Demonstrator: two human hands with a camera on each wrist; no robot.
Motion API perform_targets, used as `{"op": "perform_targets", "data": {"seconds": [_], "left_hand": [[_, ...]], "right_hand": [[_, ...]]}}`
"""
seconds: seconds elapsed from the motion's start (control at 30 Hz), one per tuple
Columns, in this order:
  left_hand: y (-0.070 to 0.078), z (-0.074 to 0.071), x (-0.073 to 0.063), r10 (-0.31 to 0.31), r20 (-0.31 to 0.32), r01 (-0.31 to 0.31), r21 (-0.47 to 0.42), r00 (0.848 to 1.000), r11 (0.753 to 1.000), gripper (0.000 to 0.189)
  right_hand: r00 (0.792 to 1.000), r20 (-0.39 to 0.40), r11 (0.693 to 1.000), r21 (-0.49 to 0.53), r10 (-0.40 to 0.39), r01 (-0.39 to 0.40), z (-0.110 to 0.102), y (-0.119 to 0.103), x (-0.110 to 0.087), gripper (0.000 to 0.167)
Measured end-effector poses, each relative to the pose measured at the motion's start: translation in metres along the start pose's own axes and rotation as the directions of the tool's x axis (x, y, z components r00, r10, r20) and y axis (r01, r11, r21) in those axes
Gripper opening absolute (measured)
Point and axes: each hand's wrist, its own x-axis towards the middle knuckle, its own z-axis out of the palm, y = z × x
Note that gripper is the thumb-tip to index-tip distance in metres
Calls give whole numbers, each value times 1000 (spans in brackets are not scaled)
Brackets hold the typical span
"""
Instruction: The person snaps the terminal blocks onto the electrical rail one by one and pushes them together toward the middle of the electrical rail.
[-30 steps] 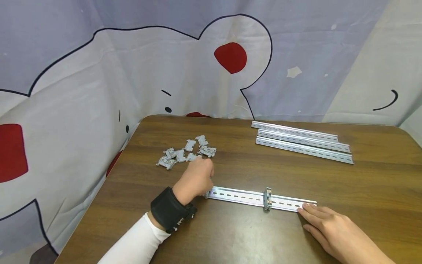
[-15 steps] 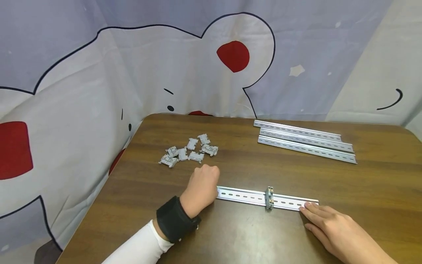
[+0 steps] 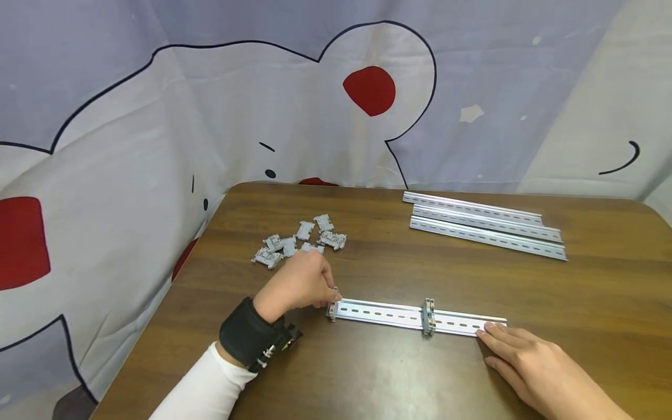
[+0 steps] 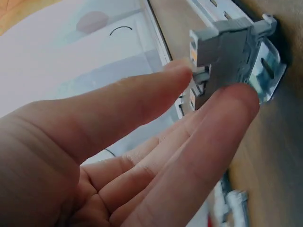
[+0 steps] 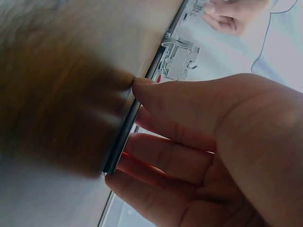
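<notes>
A slotted metal DIN rail lies across the table in front of me. My left hand is at its left end, where a grey terminal block sits on the rail. In the left wrist view, thumb and a finger touch the block's edge and its broad face in a light pinch. Farther right along the rail stands another upright terminal block piece, possibly more than one together. My right hand rests with straight fingers on the rail's right end.
Several loose grey terminal blocks lie beyond my left hand, partly hidden by it. At the back right, three more DIN rails lie side by side on the wooden table. A printed curtain hangs behind.
My left hand was closed like a fist over the rail's left end; it has since turned and drawn back left, exposing the end block. The right hand stays in place.
</notes>
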Motion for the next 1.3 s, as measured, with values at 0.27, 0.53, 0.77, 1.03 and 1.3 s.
{"op": "perform_targets", "data": {"seconds": [0.27,0.53,0.77,1.03,1.3], "left_hand": [[-11,3,5,20,83,0,-242,996,970,13],[-15,5,7,15,94,15,-312,995,950,10],[-11,14,9,17,91,24,-437,996,899,8],[-1,33,13,27,105,42,-606,994,794,7],[17,56,17,29,76,35,-728,997,684,5]], "right_hand": [[1000,0,1000,-5,-8,8,1,1,-1,41],[1000,6,1000,-3,-12,12,-2,0,2,39],[1000,18,1000,1,-7,7,-2,0,2,44],[999,2,999,8,-40,40,-2,2,2,42],[1000,6,1000,11,-21,21,-2,0,2,44]]}}
